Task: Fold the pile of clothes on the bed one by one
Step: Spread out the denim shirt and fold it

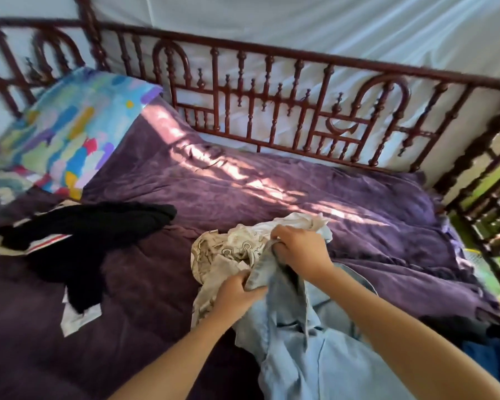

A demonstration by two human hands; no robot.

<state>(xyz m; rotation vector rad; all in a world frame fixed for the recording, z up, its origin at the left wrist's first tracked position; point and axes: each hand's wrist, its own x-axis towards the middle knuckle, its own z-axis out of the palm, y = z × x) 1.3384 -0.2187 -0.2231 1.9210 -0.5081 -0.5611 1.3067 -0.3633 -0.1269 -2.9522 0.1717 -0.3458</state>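
Home bedroom, purple-covered bed, carved wooden railing, patterned pillow

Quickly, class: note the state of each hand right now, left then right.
Left hand: closed, gripping the blue denim garment.
Right hand: closed, gripping the same garment further along its edge.

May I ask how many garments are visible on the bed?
4: blue shirt, gripped by left hand and right hand; cream patterned garment beneath; black garment at left; dark clothes lower right. Others may be hidden.
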